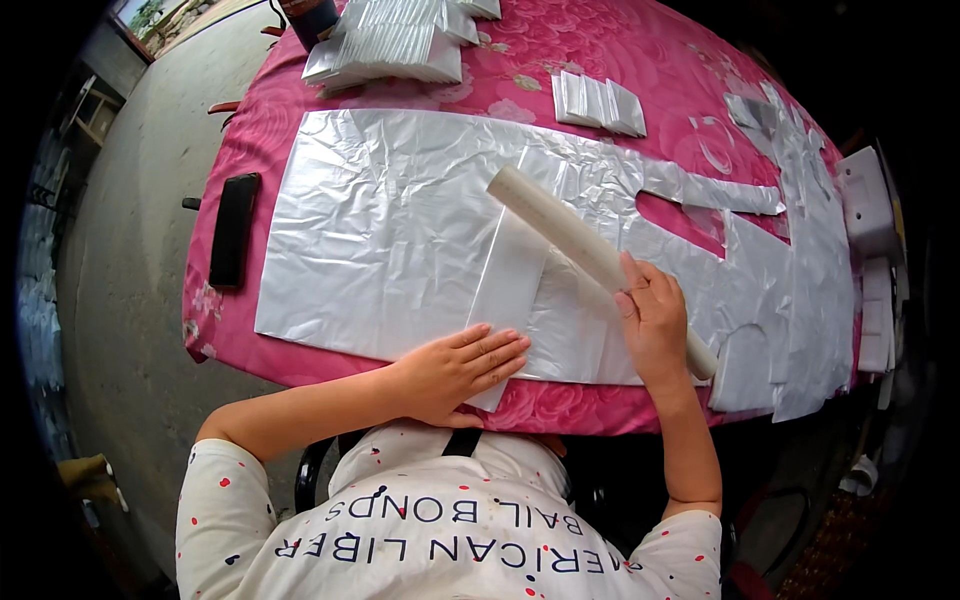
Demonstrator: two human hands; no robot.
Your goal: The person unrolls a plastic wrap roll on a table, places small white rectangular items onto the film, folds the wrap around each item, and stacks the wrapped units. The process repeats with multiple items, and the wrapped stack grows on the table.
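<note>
A silvery-white plastic bag sheet (365, 225) lies spread over the table, with its cut-out handle end toward the right. Across its middle runs a narrow folded plastic bag (508, 268), reaching to the table's near edge. My left hand (462, 372) rests flat on the near end of this folded bag, fingers stretched out. In my right hand (655, 318) is a long pale tube (562, 230), held slanting over the sheet from far left to near right. Whether the tube touches the plastic beneath, I cannot tell.
A pink flowered tablecloth (690, 50) covers the table. Piles of folded bags (390, 50) and a dark cup (312, 18) stand at the far left, a smaller bag pile (598, 104) farther right. A black phone (234, 230) lies at the left edge. More plastic sheets (815, 290) and white containers (868, 203) are at right.
</note>
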